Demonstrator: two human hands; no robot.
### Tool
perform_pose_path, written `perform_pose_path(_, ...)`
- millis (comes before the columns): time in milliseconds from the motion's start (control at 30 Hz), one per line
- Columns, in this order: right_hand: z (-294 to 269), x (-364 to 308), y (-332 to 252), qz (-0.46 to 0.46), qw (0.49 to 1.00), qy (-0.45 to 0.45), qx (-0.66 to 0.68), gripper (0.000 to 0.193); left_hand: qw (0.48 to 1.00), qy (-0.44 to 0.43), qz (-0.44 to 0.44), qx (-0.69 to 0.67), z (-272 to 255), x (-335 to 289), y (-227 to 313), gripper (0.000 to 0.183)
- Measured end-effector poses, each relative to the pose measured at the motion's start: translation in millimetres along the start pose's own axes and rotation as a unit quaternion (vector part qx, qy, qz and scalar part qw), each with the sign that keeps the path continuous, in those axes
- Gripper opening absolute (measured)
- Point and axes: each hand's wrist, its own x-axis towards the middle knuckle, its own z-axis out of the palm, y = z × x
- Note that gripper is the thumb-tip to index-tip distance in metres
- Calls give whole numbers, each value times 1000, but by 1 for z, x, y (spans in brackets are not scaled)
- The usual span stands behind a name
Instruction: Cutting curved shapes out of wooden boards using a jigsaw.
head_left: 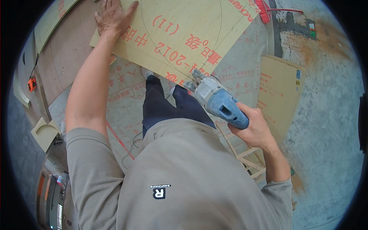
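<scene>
A yellowish wood panel (pixel 172 34) with red print and curved pencil lines lies in front of me at the top of the view. My left hand (pixel 113 17) rests flat on its left part, fingers spread. My right hand (pixel 253 124) is wrapped round the rear of a blue and grey jigsaw (pixel 218 97). The saw's metal foot and front end are at the panel's near edge, by a pencil line; whether the blade touches the wood I cannot make out.
An orange tape measure (pixel 32 83) hangs at the left, above a board offcut with a curved cut (pixel 45 132). Another yellow panel (pixel 280 96) stands at right, near a wooden frame (pixel 249 157). A red broom (pixel 263 10) lies at the far right. A cord (pixel 134 143) trails on the floor covering.
</scene>
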Motion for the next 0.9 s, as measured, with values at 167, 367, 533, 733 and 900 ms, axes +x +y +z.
perform_pose_path(167,6,19,-8,50,999,-18,-8,27,1000,-1,-1,-1,2,0,-1,91)
perform_pose_path(367,25,16,3,-36,993,98,-51,29,1000,-24,1,5,-6,-3,4,91)
perform_pose_path(533,21,20,0,7,998,45,-48,28,999,-33,2,21,-3,0,0,90)
perform_pose_path(733,20,22,-2,18,999,25,-40,26,999,-28,3,22,-1,3,2,91)
perform_pose_path(900,20,24,-3,19,999,15,-46,25,999,-26,0,26,-1,2,1,92)
